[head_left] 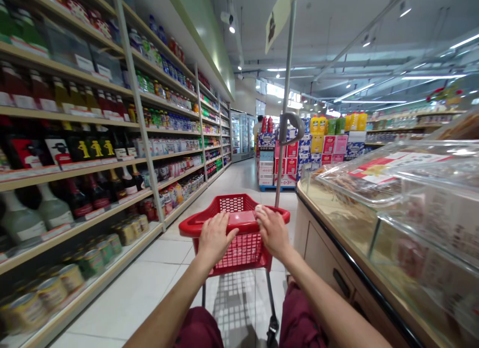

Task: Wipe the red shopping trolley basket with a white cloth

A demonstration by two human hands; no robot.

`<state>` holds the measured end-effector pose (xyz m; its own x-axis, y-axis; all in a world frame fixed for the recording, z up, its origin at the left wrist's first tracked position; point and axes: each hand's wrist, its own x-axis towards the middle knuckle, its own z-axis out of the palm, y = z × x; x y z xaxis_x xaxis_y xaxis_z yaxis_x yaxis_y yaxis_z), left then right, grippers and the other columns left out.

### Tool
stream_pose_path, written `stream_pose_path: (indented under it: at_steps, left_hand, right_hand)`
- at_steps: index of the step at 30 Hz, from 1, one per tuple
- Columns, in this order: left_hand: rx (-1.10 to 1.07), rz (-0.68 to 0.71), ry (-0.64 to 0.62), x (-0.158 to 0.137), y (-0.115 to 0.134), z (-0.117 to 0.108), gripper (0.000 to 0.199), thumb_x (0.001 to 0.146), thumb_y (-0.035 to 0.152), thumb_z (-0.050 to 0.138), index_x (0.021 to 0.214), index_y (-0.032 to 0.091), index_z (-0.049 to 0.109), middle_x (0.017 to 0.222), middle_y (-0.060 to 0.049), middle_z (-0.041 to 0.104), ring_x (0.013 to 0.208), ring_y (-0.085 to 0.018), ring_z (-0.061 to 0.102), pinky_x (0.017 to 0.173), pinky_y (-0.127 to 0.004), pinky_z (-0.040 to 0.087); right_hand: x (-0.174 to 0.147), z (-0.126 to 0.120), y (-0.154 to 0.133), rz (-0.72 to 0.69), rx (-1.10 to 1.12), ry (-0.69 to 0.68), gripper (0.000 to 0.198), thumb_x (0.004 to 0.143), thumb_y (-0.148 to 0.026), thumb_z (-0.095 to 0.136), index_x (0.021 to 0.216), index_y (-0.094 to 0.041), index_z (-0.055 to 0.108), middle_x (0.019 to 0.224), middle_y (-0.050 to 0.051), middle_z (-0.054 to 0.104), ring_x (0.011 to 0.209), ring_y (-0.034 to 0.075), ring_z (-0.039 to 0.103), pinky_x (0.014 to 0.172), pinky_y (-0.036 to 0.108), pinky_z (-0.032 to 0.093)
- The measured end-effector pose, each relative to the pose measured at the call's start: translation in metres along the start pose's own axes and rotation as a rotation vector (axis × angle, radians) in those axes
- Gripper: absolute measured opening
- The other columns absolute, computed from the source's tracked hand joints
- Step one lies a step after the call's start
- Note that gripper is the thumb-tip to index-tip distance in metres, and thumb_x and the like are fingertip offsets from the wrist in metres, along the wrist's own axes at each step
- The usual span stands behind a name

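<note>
A red plastic shopping cart point(239, 248) with a mesh basket stands right in front of me. My left hand point(214, 235) rests over the left part of its handle point(241, 218), fingers curled across the top and thumb pointing inward. On the right part of the same handle lies my right hand point(273, 232), its fingers bent over the bar. A small white thing point(259, 208) shows at the right fingertips; I cannot make out what it is. A grey pole point(288, 63) with a hook-like grip rises behind the cart's right side.
Shelves of bottles and cans point(93, 108) line the left side. Close on the right is a wooden counter point(318, 238) with clear plastic food boxes point(392, 163). Stacked drink cartons point(290, 153) stand ahead, right of the tiled aisle point(239, 180). Glass-door fridges point(241, 133) are farther back.
</note>
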<state>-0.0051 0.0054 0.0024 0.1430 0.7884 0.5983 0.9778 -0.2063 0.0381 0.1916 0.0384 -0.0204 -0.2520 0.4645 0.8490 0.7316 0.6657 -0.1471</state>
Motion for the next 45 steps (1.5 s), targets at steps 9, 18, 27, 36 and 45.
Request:
stream_pose_path:
  at_steps: [9, 18, 27, 36, 45]
  left_hand:
    - [0.086, -0.051, 0.006, 0.002, 0.02, 0.003, 0.047, 0.081, 0.041, 0.04, 0.119, 0.015, 0.045, 0.126, -0.01, 0.047, 0.116, -0.023, 0.042, 0.096, -0.039, 0.032]
    - [0.081, -0.073, -0.022, 0.001, 0.038, 0.004, 0.048, 0.081, 0.039, 0.041, 0.121, 0.014, 0.043, 0.129, -0.011, 0.044, 0.118, -0.024, 0.039, 0.097, -0.039, 0.029]
    - [0.113, -0.129, -0.151, -0.004, -0.011, -0.029, 0.045, 0.08, 0.05, 0.035, 0.099, 0.015, 0.057, 0.106, -0.011, 0.06, 0.101, -0.024, 0.051, 0.09, -0.04, 0.031]
    - [0.147, -0.153, -0.161, -0.002, 0.015, -0.029, 0.046, 0.079, 0.052, 0.036, 0.085, 0.013, 0.059, 0.084, -0.012, 0.064, 0.085, -0.025, 0.057, 0.078, -0.036, 0.038]
    - [-0.216, -0.093, -0.201, -0.012, 0.0, -0.023, 0.046, 0.077, 0.055, 0.037, 0.099, 0.019, 0.054, 0.102, -0.006, 0.06, 0.096, -0.02, 0.053, 0.083, -0.032, 0.038]
  right_hand:
    - [0.005, 0.016, -0.017, -0.093, 0.071, 0.035, 0.035, 0.081, -0.016, 0.039, 0.114, -0.016, 0.052, 0.125, 0.011, 0.045, 0.118, 0.022, 0.037, 0.095, 0.043, 0.032]
    - [0.011, 0.01, 0.004, 0.084, 0.037, 0.082, 0.032, 0.083, -0.019, 0.035, 0.109, -0.013, 0.054, 0.112, 0.013, 0.054, 0.108, 0.023, 0.046, 0.09, 0.042, 0.037]
    - [0.015, 0.006, 0.024, 0.159, -0.003, 0.053, 0.032, 0.084, -0.02, 0.034, 0.108, -0.016, 0.055, 0.111, 0.011, 0.056, 0.107, 0.024, 0.047, 0.089, 0.044, 0.037]
    - [0.02, 0.024, -0.026, -0.088, 0.112, -0.051, 0.035, 0.085, -0.02, 0.035, 0.115, -0.016, 0.051, 0.124, 0.011, 0.047, 0.118, 0.021, 0.038, 0.097, 0.041, 0.03]
    - [0.03, 0.006, 0.026, 0.091, 0.143, -0.064, 0.031, 0.084, -0.022, 0.034, 0.107, -0.021, 0.055, 0.116, 0.007, 0.054, 0.11, 0.02, 0.046, 0.092, 0.039, 0.036]
